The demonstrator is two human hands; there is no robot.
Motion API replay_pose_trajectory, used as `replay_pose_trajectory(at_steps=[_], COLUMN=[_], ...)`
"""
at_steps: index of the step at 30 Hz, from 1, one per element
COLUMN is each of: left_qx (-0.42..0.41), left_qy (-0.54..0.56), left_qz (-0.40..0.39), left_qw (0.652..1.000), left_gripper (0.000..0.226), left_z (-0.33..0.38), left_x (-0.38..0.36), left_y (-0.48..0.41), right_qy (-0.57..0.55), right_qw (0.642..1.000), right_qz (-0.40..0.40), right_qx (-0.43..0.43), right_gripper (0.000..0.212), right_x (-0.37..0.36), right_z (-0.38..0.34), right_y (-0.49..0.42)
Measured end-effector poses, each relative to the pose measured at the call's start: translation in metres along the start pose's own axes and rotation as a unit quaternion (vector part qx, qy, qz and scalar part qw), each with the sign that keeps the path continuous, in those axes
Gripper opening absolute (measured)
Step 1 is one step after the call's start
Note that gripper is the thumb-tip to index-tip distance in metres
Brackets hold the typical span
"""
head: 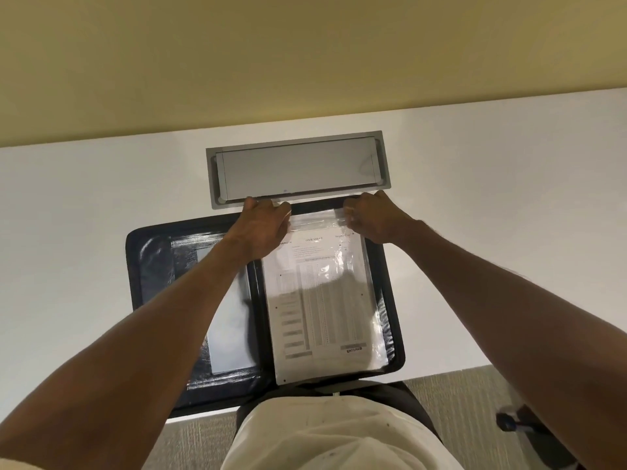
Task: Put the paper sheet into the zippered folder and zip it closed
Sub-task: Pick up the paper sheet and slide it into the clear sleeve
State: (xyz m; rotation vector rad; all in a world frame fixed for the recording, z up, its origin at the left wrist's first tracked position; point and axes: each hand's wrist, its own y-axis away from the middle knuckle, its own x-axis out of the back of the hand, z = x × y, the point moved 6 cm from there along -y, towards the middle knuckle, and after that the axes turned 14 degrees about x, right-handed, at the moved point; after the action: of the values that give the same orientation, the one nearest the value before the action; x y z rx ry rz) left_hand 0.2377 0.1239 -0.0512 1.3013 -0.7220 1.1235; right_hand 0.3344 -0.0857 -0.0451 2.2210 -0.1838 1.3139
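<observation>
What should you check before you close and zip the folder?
1. Folder lying open and flat on the table: ok.
2. Paper sheet on the folder's right half, under a clear plastic sleeve: ok.
3. Sheet fully tucked in at the top: cannot tell, since the left hand and right hand cover the top edge.
4. Both hands have a grip on the sleeve's top edge: ok, as far as shows.
5. Bottom edge of the sheet inside the folder's border: cannot tell; it lies very near the rim.
6. Zipper path free of paper or plastic: cannot tell.
</observation>
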Motion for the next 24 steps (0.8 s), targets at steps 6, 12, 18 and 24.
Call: replay_pose_trajectory(at_steps=[6, 12, 18, 24], left_qx=[0.027, 0.077, 0.090, 0.076], left_qy=[0.010, 0.051, 0.059, 0.082], left_qz=[-0.077, -0.072, -0.070, -0.034], left_qw=[0.997, 0.993, 0.992, 0.993], left_gripper=[0.021, 0.019, 0.020, 0.011], left_z=[-0.004, -0.010, -0.010, 0.007], left_x=[-0.006, 0.002, 0.011, 0.021], left_y=[-0.009, -0.016, -0.019, -0.020], right_qy=[0.051, -0.046, -0.136, -0.048], right_qw=[0.998, 0.998, 0.984, 0.984], right_qz=[-0.007, 0.034, 0.084, 0.097], right_qx=[0.025, -0.028, -0.076, -0.143], right_gripper=[0.020, 0.011, 0.012, 0.016], right_x=[-0.002, 0.007, 0.020, 0.019], right_z=[-0.001, 0.007, 0.014, 0.010], right_y=[-0.002, 0.001, 0.008, 0.013])
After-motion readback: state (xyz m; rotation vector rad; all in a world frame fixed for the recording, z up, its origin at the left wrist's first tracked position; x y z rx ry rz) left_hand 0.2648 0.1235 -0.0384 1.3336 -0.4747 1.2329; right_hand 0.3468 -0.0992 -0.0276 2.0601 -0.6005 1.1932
